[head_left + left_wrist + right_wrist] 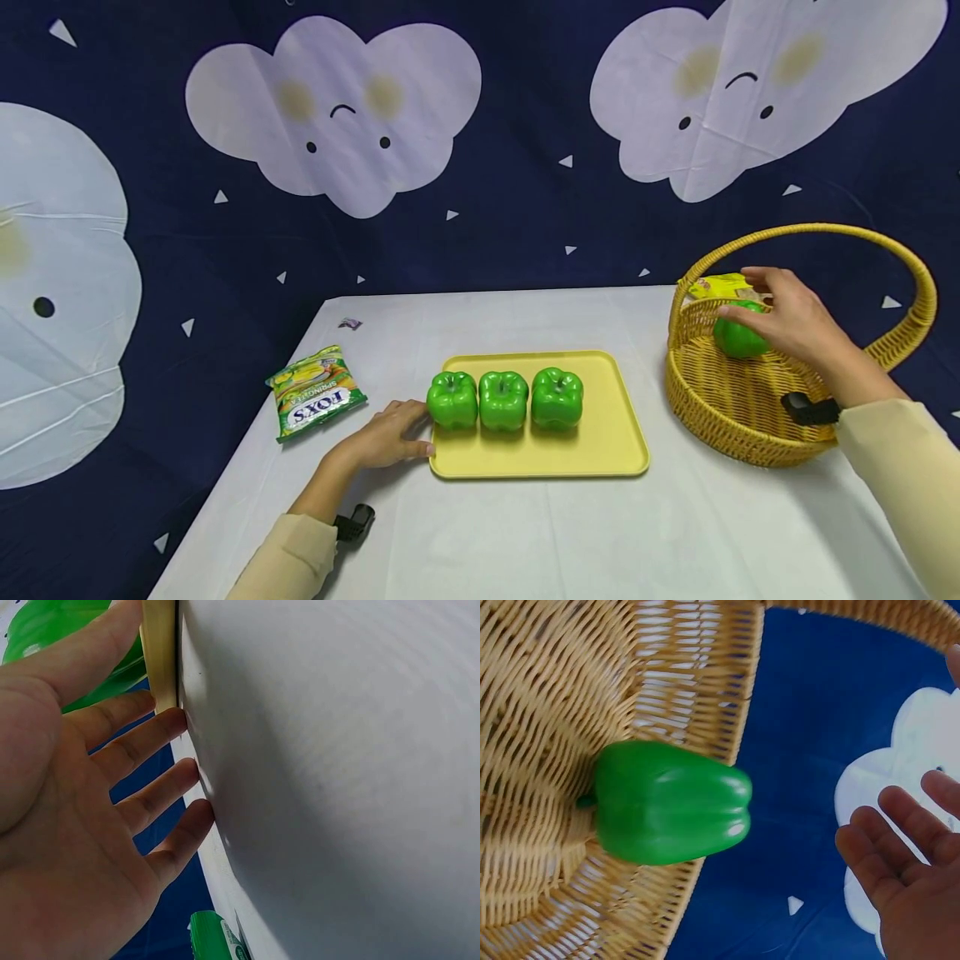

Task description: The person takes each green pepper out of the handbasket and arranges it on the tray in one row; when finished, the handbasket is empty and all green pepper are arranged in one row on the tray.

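Three green bell peppers (503,402) stand in a row on a yellow tray (600,417). My left hand (390,435) is at the tray's left edge, fingers spread and relaxed; in the left wrist view its fingertips rest on the white cloth beside the rim. Another green bell pepper (671,802) lies in a wicker basket (720,408) on the right, against the far wall. Over the basket, under its arched handle, is my right hand (795,317). The right wrist view shows this hand (915,862) apart from the pepper, with nothing between its loosely extended fingers.
A green and yellow Fox's candy bag (317,394) lies left of the tray, with a small purple wrapper (350,323) farther back. Behind the basket is a yellow packet (720,286). A dark cloud-patterned curtain (510,250) hangs behind the white-covered table (480,533).
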`<control>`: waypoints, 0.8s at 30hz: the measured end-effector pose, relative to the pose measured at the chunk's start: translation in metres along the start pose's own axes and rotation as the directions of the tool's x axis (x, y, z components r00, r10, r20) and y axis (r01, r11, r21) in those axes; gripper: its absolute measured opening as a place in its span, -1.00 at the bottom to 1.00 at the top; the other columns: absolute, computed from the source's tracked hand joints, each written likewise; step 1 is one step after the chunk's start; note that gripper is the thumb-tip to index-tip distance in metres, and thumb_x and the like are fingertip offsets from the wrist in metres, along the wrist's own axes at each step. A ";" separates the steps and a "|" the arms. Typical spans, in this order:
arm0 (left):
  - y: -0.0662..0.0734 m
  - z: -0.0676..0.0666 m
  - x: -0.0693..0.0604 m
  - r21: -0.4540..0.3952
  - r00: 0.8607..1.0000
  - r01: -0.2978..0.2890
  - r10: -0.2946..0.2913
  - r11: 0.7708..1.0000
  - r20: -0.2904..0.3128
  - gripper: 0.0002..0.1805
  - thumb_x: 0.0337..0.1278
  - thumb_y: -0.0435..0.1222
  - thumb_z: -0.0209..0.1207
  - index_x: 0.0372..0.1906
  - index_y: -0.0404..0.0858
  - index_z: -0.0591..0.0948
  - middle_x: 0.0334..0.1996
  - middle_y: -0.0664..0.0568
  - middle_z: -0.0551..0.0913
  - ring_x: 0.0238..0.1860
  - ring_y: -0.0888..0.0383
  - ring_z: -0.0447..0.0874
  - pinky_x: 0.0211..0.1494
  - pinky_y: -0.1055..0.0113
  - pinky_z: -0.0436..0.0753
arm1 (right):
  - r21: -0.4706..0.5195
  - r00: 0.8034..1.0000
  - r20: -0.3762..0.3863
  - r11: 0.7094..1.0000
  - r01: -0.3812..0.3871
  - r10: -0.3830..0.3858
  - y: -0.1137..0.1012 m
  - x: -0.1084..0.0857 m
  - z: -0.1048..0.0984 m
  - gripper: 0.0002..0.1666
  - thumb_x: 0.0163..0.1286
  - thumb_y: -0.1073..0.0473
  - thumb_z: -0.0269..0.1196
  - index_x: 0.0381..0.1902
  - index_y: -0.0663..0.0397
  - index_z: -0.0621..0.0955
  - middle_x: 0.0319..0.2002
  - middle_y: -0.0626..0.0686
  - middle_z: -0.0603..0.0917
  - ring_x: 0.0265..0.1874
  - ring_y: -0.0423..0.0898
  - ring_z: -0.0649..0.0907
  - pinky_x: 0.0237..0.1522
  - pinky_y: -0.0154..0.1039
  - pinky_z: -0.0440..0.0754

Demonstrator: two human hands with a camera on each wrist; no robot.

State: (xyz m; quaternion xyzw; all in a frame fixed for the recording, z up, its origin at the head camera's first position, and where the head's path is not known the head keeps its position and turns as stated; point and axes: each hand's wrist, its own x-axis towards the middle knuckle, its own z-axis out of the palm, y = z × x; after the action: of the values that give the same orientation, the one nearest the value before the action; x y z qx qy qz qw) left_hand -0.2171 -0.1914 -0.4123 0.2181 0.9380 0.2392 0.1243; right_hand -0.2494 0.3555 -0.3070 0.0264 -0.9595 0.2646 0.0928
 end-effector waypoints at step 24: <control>-0.001 0.001 0.001 0.009 1.000 0.006 -0.006 1.000 -0.004 -0.20 0.03 -0.01 0.28 0.36 -0.22 0.30 0.34 -0.12 0.36 0.38 -0.16 0.20 0.41 -0.21 0.17 | -0.035 0.999 0.050 0.999 -0.003 0.005 0.052 0.025 0.010 0.02 0.26 -0.19 0.22 0.39 0.39 0.12 0.21 0.55 0.23 0.15 0.49 0.28 0.05 0.42 0.30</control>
State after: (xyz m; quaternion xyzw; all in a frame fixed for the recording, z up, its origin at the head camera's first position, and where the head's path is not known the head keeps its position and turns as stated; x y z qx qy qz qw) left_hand -0.2177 -0.1917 -0.4135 0.2155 0.9399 0.2348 0.1223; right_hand -0.2809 0.3950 -0.3365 0.0294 -0.9660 0.2474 0.0685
